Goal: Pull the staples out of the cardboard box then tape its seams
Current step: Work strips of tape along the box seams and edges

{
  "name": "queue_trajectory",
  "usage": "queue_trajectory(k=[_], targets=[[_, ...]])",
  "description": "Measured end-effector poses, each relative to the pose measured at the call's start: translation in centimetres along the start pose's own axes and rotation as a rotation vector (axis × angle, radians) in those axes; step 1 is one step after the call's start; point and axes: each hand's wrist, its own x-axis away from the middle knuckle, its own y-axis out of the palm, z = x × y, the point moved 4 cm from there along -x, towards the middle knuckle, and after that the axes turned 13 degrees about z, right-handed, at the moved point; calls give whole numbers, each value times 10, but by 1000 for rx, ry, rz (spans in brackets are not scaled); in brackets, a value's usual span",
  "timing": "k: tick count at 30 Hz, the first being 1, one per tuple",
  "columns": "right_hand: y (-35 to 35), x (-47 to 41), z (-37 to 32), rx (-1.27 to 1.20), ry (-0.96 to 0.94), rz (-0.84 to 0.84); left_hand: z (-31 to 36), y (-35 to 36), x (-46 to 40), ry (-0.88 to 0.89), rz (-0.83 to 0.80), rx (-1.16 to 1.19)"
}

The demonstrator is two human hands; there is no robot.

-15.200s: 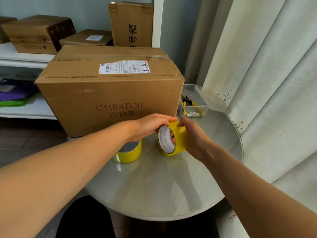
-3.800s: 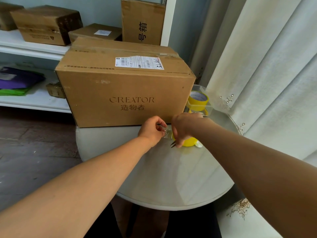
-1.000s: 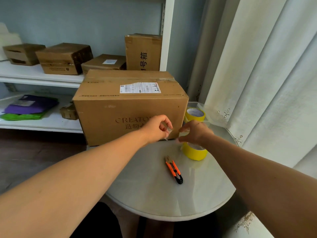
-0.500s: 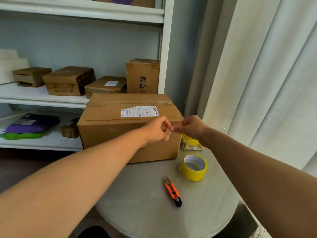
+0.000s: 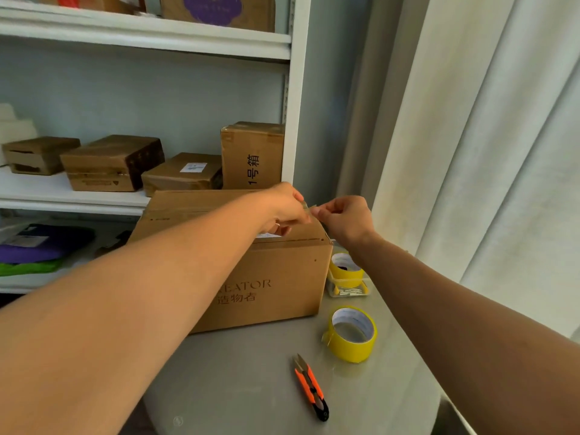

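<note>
Shelved boxes (brown), white curtain.

yellow tape roll, orange (black-tipped) snips

White shelving, pale curtain, blue-grey wall

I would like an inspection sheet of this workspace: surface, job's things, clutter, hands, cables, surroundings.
Surface: round grey table, glossy top.
Job's things: cardboard box upright at the table's back; a clear tape strip held over its top right end; yellow tape roll lying flat; orange snips in front of it, apart.
Clutter: clear tray right of the box, holding a second yellow roll and small metal pieces.
Hands: left hand and right hand each pinch one end of the strip.
Cables: nothing seen.
Surroundings: white shelf with smaller boxes behind; pale curtain at right.
</note>
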Motion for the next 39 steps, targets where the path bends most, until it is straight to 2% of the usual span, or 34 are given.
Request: queue_trajectory(k=[5, 7, 12, 15, 29, 39], targets=[[-21, -4, 12, -102, 101, 133, -9, -5, -11, 12, 2, -328], [-30, -6, 21, -136, 212, 96, -23, -13, -15, 27, -4, -382], [-20, 1, 45, -115, 549, -44, -26, 10, -15, 259, 3, -300], [-10, 4, 54, -156, 661, -56, -27, 23, -14, 280, -32, -237], [-2, 0, 63, -107, 682, -60, -33, 30, -24, 43, 29, -89], [0, 1, 64, -105, 693, -76, -32, 30, -21, 28, 38, -105]])
